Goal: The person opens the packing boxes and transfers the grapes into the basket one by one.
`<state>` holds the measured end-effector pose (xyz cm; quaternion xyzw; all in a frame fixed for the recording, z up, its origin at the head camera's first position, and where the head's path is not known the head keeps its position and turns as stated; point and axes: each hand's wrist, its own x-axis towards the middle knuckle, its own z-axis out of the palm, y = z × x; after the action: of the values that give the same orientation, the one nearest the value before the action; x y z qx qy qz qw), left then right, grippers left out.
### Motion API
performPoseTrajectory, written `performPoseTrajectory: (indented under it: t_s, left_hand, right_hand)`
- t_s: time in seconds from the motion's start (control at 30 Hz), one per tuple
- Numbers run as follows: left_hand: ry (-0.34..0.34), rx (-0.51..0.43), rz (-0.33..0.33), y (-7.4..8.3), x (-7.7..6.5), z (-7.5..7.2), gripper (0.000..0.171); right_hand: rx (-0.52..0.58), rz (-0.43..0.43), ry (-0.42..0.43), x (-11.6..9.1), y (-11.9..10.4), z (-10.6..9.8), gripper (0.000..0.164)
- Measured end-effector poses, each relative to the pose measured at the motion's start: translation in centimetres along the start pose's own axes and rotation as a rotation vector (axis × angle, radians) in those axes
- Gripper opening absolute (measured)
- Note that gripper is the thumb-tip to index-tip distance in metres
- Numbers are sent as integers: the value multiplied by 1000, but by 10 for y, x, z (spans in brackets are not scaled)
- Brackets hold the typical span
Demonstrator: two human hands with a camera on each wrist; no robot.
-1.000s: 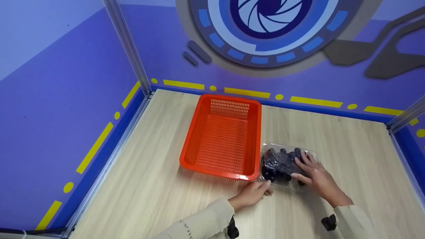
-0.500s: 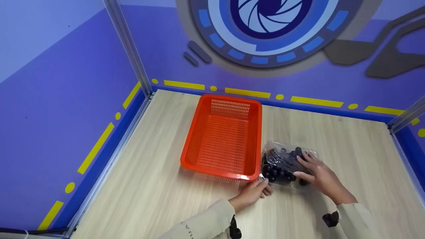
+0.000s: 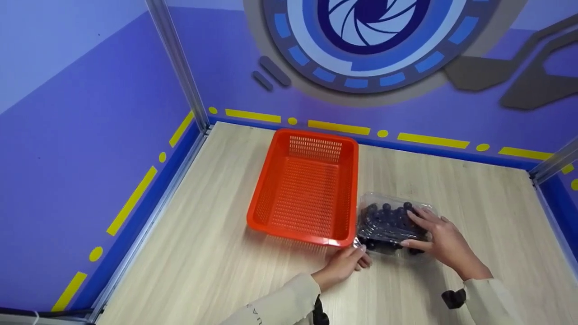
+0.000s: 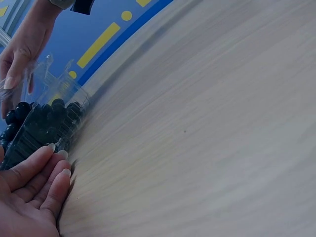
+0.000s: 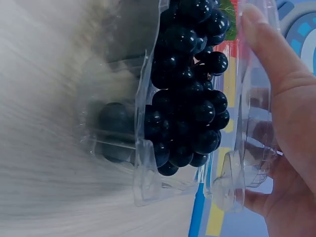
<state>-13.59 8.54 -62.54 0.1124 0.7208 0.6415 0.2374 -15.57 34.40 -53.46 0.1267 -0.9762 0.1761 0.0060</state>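
A clear plastic box (image 3: 373, 197) of dark round grapes (image 5: 190, 98) stands on the table beside the red basket (image 3: 293, 234). My right hand (image 3: 445, 239) spans the clear lid (image 5: 241, 103), thumb at one edge and fingers on the opposite side. In the right wrist view a gap shows between the lid and the box's base, with the grapes bulging in it. At the near left corner of the box, my left hand (image 3: 344, 265) pinches the plastic between thumb and fingertips, its palm low over the table. Part of the grapes is hidden by the right hand.
The basket, with its slotted walls, lies close along the box's left side. Blue-purple printed panels (image 3: 334, 99) close off the back and sides of the wooden table (image 3: 207, 180). A metal post (image 3: 180, 67) rises at the back left corner.
My right hand has shifted slightly right and toward me with the lid. The lid now overlaps more of the front grapes than half a second ago. My left hand stays at the same corner.
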Motion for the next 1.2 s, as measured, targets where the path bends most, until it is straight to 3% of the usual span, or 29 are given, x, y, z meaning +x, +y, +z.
performPoseTrajectory:
  t_s: [0.27,0.47,0.7,0.9,1.07,1.2]
  left_hand:
    - [8,-9,-7,-2,-1,2,50]
    - [14,-22,6,-3,0,2,50]
    - [7,-23,15,-4,0,1,50]
    - [6,-24,15,-4,0,1,49]
    - [-11,-30,28,-3,1,0,49]
    - [-21,-23,31,-3,1,-2,49]
  right_hand:
    - [-16,-43,85,-3,-4,-4,80]
    - [-26,-141,268,-4,-7,-7,66]
    - [-7,-186,427,-4,-9,-11,60]
    - [1,-194,474,-3,-11,-15,62]
    - [16,-183,513,-1,-12,-17,47]
    - [9,-224,578,2,-13,-18,48]
